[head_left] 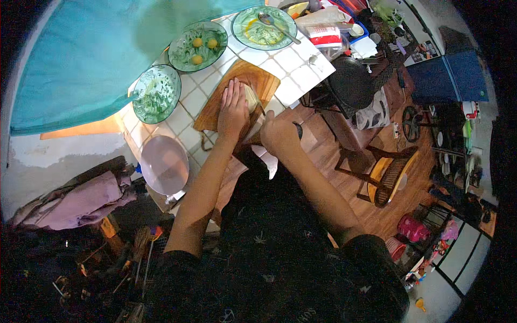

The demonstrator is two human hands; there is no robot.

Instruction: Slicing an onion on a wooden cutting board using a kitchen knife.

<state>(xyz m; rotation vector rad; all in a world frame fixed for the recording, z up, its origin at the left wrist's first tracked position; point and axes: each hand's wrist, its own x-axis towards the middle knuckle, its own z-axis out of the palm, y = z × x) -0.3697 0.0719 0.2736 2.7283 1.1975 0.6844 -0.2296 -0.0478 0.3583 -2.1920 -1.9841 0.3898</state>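
Note:
On a wooden cutting board (267, 79) lies a pale cut vegetable, perhaps cabbage (250, 98). My left hand (234, 107) rests flat over it, pressing it to the board. My right hand (278, 131) is closed around the handle of a knife (259, 103), its blade at the right side of the vegetable. Beyond the board stand a green patterned plate with several egg yolks (197, 59) and a similar plate with yellow liquid (262, 34) and a metal spoon (274, 25) on it. Another green patterned plate (156, 95) stands to the left.
A pale round basin (164, 165) sits at the left edge of the white tiled table (293, 66). Plastic packages (325, 37) crowd its far right corner. A teal cloth (80, 68) hangs beyond the table. A wooden chair (387, 177) stands on the floor at right.

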